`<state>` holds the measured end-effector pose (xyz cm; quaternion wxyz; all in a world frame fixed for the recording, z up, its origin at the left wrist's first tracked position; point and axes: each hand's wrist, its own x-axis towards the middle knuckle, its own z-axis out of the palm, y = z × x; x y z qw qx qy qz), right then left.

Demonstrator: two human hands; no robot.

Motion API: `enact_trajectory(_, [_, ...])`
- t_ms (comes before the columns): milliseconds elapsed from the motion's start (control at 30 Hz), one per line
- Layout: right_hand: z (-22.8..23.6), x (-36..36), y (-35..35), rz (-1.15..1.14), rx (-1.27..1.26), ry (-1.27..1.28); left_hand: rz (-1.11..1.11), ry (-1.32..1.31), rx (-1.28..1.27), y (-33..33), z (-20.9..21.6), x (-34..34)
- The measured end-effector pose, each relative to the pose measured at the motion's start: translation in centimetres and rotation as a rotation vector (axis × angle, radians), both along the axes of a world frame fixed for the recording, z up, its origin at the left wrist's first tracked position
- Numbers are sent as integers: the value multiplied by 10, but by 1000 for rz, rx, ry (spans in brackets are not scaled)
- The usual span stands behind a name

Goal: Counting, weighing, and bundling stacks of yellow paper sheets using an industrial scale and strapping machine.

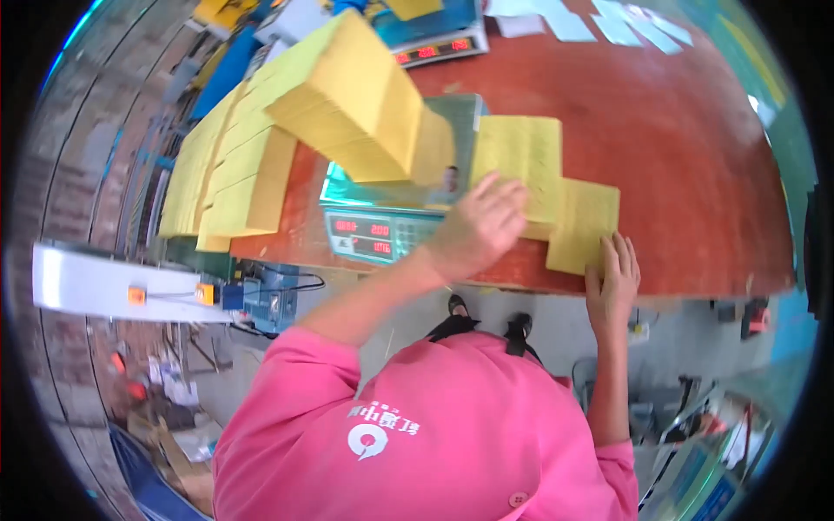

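Note:
My left hand (491,213) is over the near-left edge of a yellow paper stack (521,156), beside the scale. Its fingers are loosely bent, slightly blurred, and show nothing between them. My right hand (615,273) is at the near right corner of a second yellow stack (584,221). Its fingers extend along the right side, with the thumb apart at the near edge. The two yellow stacks overlap or touch along one side. Left of them, a tall block of yellow paper (365,95) stands on a digital scale (365,236) with red digits.
More yellow paper blocks (248,178) stand in rows at the left of the red table (678,174). Another scale (439,49) sits at the far side, with pale sheets (565,22) to its right. A white metal beam (113,282) juts out at left.

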<state>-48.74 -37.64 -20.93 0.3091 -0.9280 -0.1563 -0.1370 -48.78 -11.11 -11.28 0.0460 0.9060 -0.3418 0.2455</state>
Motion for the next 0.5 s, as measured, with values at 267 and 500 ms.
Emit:
enact_trajectory(267, [-6, -20, 8, 105, -188, -53, 175, 316, -363, -30, -45, -92])
enact_trajectory(500, [-8, -62, -8, 0, 198, 62, 365, 616, -705, -49, -89, -76])
